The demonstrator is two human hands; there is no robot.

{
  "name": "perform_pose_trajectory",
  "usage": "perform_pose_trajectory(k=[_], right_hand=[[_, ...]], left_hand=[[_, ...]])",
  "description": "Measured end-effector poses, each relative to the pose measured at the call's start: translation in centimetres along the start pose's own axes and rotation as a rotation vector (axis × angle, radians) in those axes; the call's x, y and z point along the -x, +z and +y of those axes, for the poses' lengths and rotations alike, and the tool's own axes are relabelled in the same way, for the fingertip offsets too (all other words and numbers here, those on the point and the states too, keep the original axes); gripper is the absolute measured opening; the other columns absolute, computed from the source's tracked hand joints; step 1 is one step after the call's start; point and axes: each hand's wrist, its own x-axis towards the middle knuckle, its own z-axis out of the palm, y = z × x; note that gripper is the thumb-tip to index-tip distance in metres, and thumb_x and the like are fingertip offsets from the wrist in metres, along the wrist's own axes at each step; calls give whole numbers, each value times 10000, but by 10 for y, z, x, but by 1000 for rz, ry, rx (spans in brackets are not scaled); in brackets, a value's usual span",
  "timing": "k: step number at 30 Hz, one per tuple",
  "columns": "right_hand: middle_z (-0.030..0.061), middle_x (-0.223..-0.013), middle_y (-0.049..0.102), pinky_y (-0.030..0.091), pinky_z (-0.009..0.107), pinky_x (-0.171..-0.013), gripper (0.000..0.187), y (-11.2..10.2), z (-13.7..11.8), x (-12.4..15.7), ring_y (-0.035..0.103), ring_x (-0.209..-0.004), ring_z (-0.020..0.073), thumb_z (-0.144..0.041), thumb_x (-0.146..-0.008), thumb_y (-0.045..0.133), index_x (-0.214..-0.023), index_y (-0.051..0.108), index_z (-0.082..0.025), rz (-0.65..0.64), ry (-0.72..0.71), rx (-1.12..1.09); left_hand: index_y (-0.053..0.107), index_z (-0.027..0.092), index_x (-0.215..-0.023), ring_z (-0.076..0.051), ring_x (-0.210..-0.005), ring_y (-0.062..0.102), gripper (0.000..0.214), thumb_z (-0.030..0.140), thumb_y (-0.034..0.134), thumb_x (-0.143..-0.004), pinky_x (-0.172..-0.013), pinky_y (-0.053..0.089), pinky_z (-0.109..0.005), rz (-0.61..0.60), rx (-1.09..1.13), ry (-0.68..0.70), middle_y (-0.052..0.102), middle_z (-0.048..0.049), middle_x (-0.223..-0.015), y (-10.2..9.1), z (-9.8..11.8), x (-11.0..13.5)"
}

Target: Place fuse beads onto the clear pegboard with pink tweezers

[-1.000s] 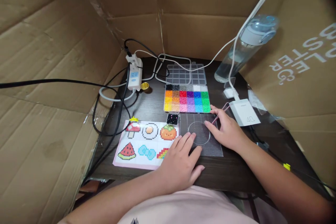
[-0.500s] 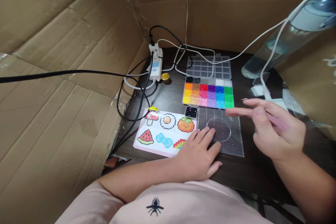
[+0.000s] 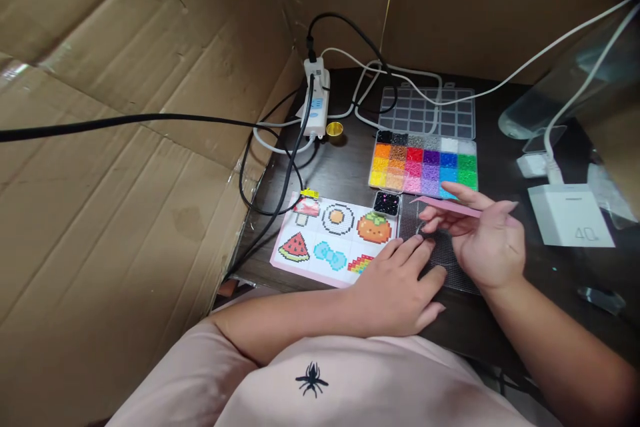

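Note:
My left hand (image 3: 400, 287) lies flat with its fingers spread, fingertips on the left part of a clear pegboard (image 3: 453, 268). Under that hand's wrist side is the edge of a pattern sheet (image 3: 309, 248) showing a mushroom, egg, persimmon, watermelon, bow and rainbow. My right hand (image 3: 493, 243) hovers over the pegboard, closed on pink tweezers (image 3: 443, 205) whose tips point left. Near the tips sits a small clear tray of black beads (image 3: 387, 203) with a few pink ones. Most of the pegboard is hidden by my hands.
Behind the pegboard stands a sorted bead box (image 3: 423, 163), its lid (image 3: 430, 112) folded back. A power strip (image 3: 315, 100) with looping cables and a gold cup (image 3: 335, 129) lie back left. To the right are a white charger (image 3: 571, 215) and a bottle (image 3: 555, 97). Cardboard walls surround the table.
My right hand has moved left over the pegboard, and the tweezers now point left beyond the fingers. My left hand stays on the pegboard. The whole view has shifted, with things appearing farther right.

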Motion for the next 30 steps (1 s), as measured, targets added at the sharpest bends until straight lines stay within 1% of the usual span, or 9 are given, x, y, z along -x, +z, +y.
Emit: perform_pose_trajectory(k=[2,5,7,10,13,17,19,24,30], right_hand=[[80,-834,742,576,369,-599,511,2,2,0,682,-612,198,-621,-961,391,-1083,660,-205,12,27,-25],[56,-830,741,558,307,-584,300,4,2,-1,661,-586,153,-464,-915,613,-1016,687,-192,36,33,-43],[51,-840,748,556,290,-569,245,5,1,-2,657,-576,140,-398,-881,682,-1011,697,-191,38,30,-43],[55,-819,749,573,283,-569,262,8,0,-5,668,-592,138,-410,-898,661,-1027,713,-188,16,29,-7],[44,-756,713,601,277,-623,264,12,-1,-10,698,-677,150,-413,-916,634,-1002,747,-190,0,-58,88],[68,-984,693,623,282,-624,214,17,-1,-13,689,-696,130,-361,-915,632,-985,769,-212,-45,-224,165],[70,-1001,699,632,291,-637,196,18,1,-12,695,-682,128,-332,-913,633,-985,767,-209,-34,-255,161],[74,-921,761,637,286,-675,149,16,7,-10,738,-709,154,-276,-901,644,-891,761,-185,74,-192,198],[55,-817,775,616,259,-674,148,13,9,-11,734,-691,145,-238,-909,634,-897,772,-184,33,-179,237]], left_hand=[[544,138,-1284,-357,-1380,385,479,465,520,-934,-1112,327,-472,1,3,-3,432,-211,-1450,0,0,0],[548,141,-1276,-351,-1377,391,468,464,510,-940,-1117,324,-472,-2,9,-1,443,-209,-1438,-1,0,0],[544,141,-1278,-346,-1378,393,466,466,500,-945,-1121,323,-474,-4,10,2,447,-211,-1434,-1,-1,1],[535,143,-1286,-346,-1382,387,476,472,498,-945,-1122,328,-481,-4,11,-6,424,-208,-1461,-2,-1,1],[526,144,-1299,-351,-1375,394,484,466,508,-937,-1121,335,-493,-13,12,-21,414,-204,-1474,-3,-2,0],[498,144,-1340,-353,-1385,382,518,461,518,-930,-1130,333,-501,-33,25,-24,414,-204,-1473,-3,-3,-2],[491,148,-1348,-351,-1383,386,523,466,509,-934,-1128,337,-500,-36,28,-25,414,-204,-1474,-3,-3,-2],[462,154,-1386,-357,-1397,374,541,471,483,-948,-1125,339,-516,-42,19,-35,394,-209,-1496,-1,-3,-1],[455,150,-1394,-361,-1403,370,544,466,476,-952,-1129,332,-521,-49,19,-30,384,-213,-1502,0,-5,-1]])
